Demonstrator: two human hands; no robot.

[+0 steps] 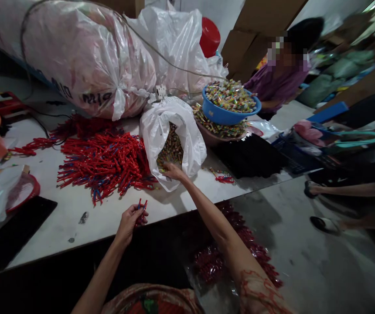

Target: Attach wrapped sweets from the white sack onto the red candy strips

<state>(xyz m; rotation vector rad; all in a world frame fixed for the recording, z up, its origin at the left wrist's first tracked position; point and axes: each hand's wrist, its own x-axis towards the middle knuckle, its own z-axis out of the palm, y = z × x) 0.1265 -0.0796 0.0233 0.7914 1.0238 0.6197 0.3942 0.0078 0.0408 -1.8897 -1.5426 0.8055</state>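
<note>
My left hand (132,221) is closed on a few red and blue pieces (142,204) over the table's front edge. A large heap of similar red pieces (105,161) lies beyond it on the white table (66,222). My right hand (174,171) reaches into the mouth of a white plastic bag (190,131), at the small multicoloured pieces (172,146) inside. Its fingertips are partly lost among those pieces, so I cannot make out what they hold.
Behind stand big stuffed bags (92,56). A blue basin (230,114) of small pieces sits right of the white bag, near black material (249,155). A black tray (17,231) lies left. A person in purple (275,83) is at the back; another person's legs (354,189) show right.
</note>
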